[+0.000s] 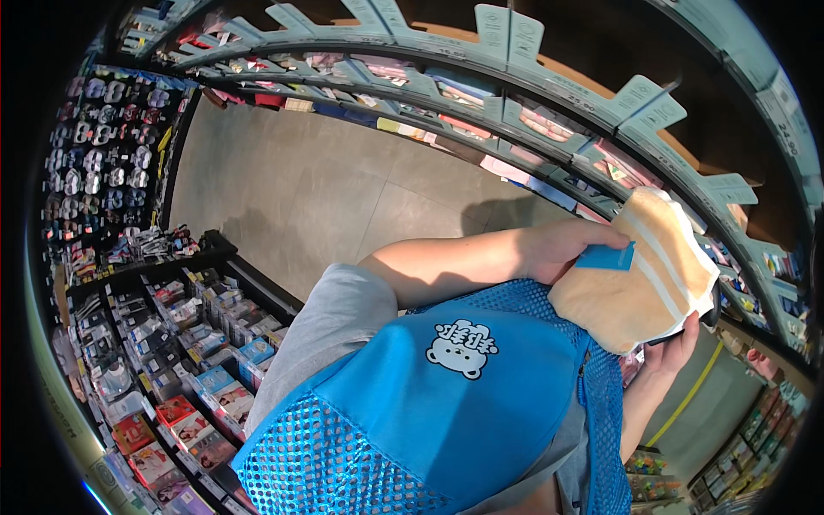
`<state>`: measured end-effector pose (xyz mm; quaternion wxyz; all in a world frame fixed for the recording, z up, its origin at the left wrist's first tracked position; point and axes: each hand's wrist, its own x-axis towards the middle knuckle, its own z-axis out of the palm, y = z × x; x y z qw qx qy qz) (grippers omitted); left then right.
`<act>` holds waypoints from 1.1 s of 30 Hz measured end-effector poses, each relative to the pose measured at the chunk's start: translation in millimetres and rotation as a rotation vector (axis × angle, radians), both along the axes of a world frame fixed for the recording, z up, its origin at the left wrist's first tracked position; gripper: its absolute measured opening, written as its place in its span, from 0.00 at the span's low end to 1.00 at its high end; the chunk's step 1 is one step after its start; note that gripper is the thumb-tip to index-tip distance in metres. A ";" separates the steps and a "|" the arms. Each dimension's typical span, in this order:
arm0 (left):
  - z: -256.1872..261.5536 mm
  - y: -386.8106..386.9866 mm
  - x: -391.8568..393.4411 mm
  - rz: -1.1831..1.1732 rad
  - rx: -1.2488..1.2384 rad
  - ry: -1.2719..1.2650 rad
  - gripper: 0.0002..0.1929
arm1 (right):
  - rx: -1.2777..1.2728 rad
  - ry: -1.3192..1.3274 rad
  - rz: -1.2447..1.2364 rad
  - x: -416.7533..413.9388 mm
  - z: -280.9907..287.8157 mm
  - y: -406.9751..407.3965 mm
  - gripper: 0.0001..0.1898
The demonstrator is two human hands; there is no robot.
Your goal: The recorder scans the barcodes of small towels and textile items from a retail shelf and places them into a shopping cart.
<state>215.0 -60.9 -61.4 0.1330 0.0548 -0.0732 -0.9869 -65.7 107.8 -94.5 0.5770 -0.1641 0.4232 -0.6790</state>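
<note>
A tan plush cloth (599, 302), probably a towel, with white stripes and a white edge is held up before my chest at the right. My left hand (570, 248) reaches across from the left and grips its near side, thumb over a blue tag (605, 257) that bears writing. At the cloth's lower right edge, my right hand (676, 347) holds it from the other side, with most of the fingers hidden. Part of a dark object (711, 309) shows behind the cloth; I cannot tell what it is.
Shelves with price strips (566, 90) and folded textiles (541, 122) curve across the top and right. Grey floor (309, 167) lies between them and a low display (193, 347) of packaged goods. Slippers (103, 135) hang on a rack at far left. I wear a blue vest (476, 412).
</note>
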 end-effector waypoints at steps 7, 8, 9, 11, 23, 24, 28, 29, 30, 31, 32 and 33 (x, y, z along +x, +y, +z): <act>-2.4 -11.2 41.4 0.139 0.037 0.070 0.26 | -0.135 0.110 0.327 24.6 33.5 -36.5 0.47; -3.2 -12.1 47.5 0.157 0.029 0.067 0.26 | -0.080 0.126 0.342 20.2 25.5 -35.4 0.48; -5.3 -12.5 51.9 0.171 0.055 0.104 0.26 | -0.025 0.142 0.353 21.8 22.4 -37.0 0.49; -7.6 -14.9 60.6 0.198 0.075 0.140 0.26 | -0.022 0.112 0.337 30.8 12.6 -42.1 0.49; 2.7 -16.7 95.7 0.314 0.101 0.191 0.27 | -0.080 -0.021 0.333 76.3 2.4 -92.2 0.45; 2.6 -14.7 94.1 0.403 -0.082 0.044 0.29 | -0.012 0.060 0.313 76.1 1.1 -95.1 0.43; 0.3 -9.5 102.2 0.517 -0.206 -0.163 0.32 | 0.161 0.253 0.324 84.7 -4.3 -107.7 0.34; -2.7 -8.0 103.2 0.536 -0.209 -0.201 0.32 | 0.148 0.310 0.340 93.8 -1.7 -111.8 0.34; -4.9 -6.4 103.3 0.544 -0.205 -0.205 0.32 | 0.167 0.369 0.348 103.9 7.3 -115.5 0.32; -9.2 -4.9 103.1 0.565 -0.210 -0.192 0.32 | 0.167 0.367 0.359 113.1 13.7 -119.6 0.32; -12.1 -3.5 104.7 0.587 -0.214 -0.180 0.32 | 0.180 0.465 0.389 121.6 20.0 -123.4 0.31; -10.8 -3.3 106.9 0.597 -0.213 -0.183 0.32 | 0.190 0.565 0.417 125.2 24.3 -126.5 0.30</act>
